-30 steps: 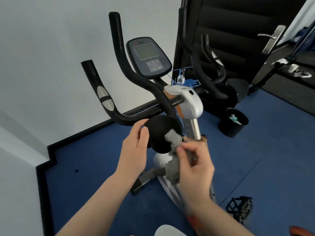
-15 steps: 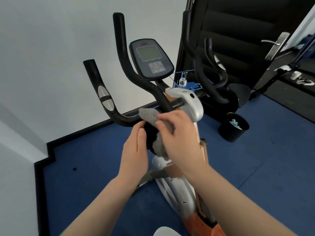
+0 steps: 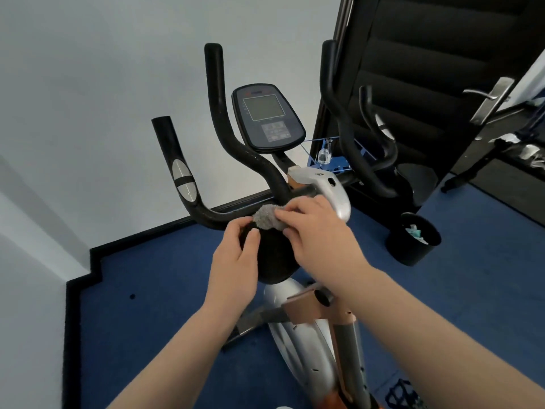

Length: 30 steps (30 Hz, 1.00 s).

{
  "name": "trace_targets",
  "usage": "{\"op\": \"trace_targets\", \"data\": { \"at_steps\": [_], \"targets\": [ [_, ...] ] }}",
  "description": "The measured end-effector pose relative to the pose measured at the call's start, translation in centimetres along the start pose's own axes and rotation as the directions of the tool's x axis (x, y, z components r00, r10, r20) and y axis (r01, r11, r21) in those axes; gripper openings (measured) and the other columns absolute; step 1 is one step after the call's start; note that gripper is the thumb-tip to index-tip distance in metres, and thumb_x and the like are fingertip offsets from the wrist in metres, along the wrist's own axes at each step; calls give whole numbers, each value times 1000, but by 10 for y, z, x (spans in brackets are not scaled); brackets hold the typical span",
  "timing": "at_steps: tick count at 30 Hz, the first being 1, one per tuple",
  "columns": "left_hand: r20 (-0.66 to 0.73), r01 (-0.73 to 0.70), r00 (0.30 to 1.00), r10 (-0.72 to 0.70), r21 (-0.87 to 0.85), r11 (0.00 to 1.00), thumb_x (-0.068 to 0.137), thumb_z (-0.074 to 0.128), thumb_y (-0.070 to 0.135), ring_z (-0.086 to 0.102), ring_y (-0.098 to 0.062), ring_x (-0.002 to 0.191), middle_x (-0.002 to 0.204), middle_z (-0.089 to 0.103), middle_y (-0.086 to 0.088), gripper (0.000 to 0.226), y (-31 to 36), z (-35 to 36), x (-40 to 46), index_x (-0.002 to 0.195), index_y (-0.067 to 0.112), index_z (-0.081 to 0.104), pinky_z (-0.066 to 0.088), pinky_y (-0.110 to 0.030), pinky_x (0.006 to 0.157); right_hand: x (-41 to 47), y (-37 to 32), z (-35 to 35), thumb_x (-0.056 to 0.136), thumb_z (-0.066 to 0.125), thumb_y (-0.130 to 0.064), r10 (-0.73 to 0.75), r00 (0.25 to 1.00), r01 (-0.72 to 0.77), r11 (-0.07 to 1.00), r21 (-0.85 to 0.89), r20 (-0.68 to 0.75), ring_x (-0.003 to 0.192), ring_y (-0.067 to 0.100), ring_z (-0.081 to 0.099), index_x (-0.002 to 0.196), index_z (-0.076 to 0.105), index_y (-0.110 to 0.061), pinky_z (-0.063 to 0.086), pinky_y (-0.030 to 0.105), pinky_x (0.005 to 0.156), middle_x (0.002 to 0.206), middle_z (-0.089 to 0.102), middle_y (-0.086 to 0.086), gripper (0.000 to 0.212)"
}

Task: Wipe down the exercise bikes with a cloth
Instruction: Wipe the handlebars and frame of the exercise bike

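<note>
An exercise bike stands in front of me with black handlebars (image 3: 218,119), a console (image 3: 267,118) and a silver frame (image 3: 298,329). A round black pad (image 3: 274,258) sits below the handlebar crossbar. My right hand (image 3: 318,231) holds a grey cloth (image 3: 265,216) against the pad's top edge, just under the crossbar. My left hand (image 3: 236,261) grips the pad's left edge with thumb and fingers. Part of the pad is hidden behind both hands.
A black waste bin (image 3: 414,240) stands on the blue carpet (image 3: 165,290) to the right. Behind the bike is a black door (image 3: 442,69) with a metal handle (image 3: 486,98). A white wall is at left, and a black pedal (image 3: 404,397) shows at the bottom right.
My right hand carried the cloth up from the pad's lower right to its top edge by the crossbar. My left hand stayed on the pad's left edge. The view shifted slightly downward.
</note>
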<state>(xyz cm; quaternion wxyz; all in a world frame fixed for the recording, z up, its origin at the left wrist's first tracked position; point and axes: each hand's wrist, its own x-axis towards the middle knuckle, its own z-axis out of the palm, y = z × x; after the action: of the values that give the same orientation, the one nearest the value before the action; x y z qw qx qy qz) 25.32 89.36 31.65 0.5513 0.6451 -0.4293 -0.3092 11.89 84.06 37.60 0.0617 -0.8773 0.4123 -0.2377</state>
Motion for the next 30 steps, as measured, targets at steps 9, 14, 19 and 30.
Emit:
{"op": "trace_targets", "data": {
  "at_steps": [9,14,19,30],
  "targets": [
    [-40,-22,999,30,189,982,98,37,26,53,5,101,109,60,22,33,2,4,2,121,41,54,41,-17,80,-22,47,-17,88,61,-10,313,950,-263,817,513,-11,92,-9,56,101,73,-32,45,9,79,93,64,-19,29],
    [-85,-111,987,136,248,962,89,52,19,52,3,105,107,58,25,32,12,-1,10,110,41,59,43,-22,85,37,41,-3,97,49,-27,326,945,-262,818,511,-37,92,-1,50,109,68,-19,42,20,89,110,50,-4,24],
    [-81,-161,976,203,357,920,88,52,22,52,1,101,102,57,26,25,25,-12,46,107,36,62,39,-18,79,34,49,22,88,64,-16,165,986,-151,876,457,10,92,-6,49,101,73,-17,36,3,83,101,56,-3,16],
    [74,-206,977,200,564,800,89,51,27,40,4,92,103,59,24,24,16,-4,61,108,38,59,25,-20,91,40,55,47,77,74,-17,357,909,-205,832,515,-215,86,3,61,76,67,-26,44,9,74,80,64,-16,12]
  ]
}}
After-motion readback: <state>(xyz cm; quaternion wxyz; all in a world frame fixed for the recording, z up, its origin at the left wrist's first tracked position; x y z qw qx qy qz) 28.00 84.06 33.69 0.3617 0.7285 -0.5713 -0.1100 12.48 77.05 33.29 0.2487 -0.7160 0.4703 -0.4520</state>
